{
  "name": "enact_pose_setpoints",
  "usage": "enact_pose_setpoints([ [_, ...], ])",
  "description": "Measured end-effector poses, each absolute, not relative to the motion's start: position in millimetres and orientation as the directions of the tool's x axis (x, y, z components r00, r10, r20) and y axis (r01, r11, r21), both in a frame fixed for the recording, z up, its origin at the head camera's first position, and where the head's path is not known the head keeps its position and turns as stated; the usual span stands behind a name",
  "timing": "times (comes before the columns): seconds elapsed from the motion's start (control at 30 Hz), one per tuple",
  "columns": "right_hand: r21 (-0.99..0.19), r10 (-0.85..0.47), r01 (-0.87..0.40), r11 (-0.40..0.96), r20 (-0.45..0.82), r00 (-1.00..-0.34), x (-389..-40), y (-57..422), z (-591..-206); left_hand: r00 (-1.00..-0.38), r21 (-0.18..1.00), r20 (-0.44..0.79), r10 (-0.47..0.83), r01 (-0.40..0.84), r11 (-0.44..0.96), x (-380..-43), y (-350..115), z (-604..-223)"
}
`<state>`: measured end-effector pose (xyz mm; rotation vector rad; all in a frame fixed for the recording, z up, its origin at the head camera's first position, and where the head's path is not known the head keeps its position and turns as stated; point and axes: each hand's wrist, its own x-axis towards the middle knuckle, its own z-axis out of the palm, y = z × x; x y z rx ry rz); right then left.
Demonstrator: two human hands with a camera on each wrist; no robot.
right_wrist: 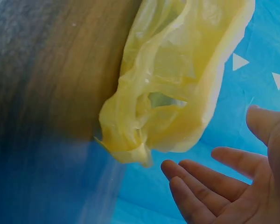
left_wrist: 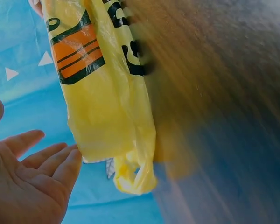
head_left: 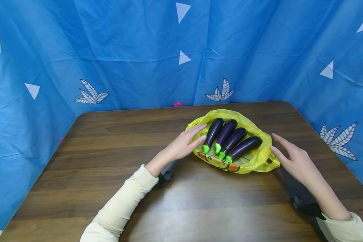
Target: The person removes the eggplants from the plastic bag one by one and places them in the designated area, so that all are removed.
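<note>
A yellow plastic bag [head_left: 261, 158] lies on the table with its mouth spread wide and its rim folded into a low wall. Several dark purple eggplants [head_left: 229, 132] lie side by side inside, their green stem ends toward me. My left hand [head_left: 183, 143] is at the bag's left rim, fingers extended; in the left wrist view its fingertips meet or nearly meet the yellow side [left_wrist: 102, 121]. To the right, my right hand [head_left: 296, 161] is held with fingers spread, just off the bag's edge. The right wrist view shows a gap between these fingers and the crumpled plastic [right_wrist: 168, 84].
The brown wooden table [head_left: 109, 151] extends to the left of the bag and in front of it. A blue curtain [head_left: 139, 50] with white triangles and leaf prints hangs behind and at both sides. Dark straps [head_left: 307, 206] circle the wrists.
</note>
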<state>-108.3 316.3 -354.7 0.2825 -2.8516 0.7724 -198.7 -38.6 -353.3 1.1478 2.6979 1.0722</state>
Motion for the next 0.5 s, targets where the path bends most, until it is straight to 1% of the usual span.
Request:
enact_pose_setpoints([
  [0.13,-0.488,-0.135,-0.238,0.84,0.238,-0.962,-109,316,-357,-0.749,0.61,0.234,0.62,0.61,0.506,-204,-32,-357],
  [0.3,-0.5,-0.134,-0.255,0.827,0.264,-0.955,-110,315,-361,-0.754,0.612,0.24,0.611,0.607,0.508,-211,-23,-358],
  [0.5,-0.552,-0.106,-0.233,0.801,0.253,-0.962,-114,316,-369,-0.791,0.645,0.175,0.586,0.541,0.539,-219,-11,-362],
])
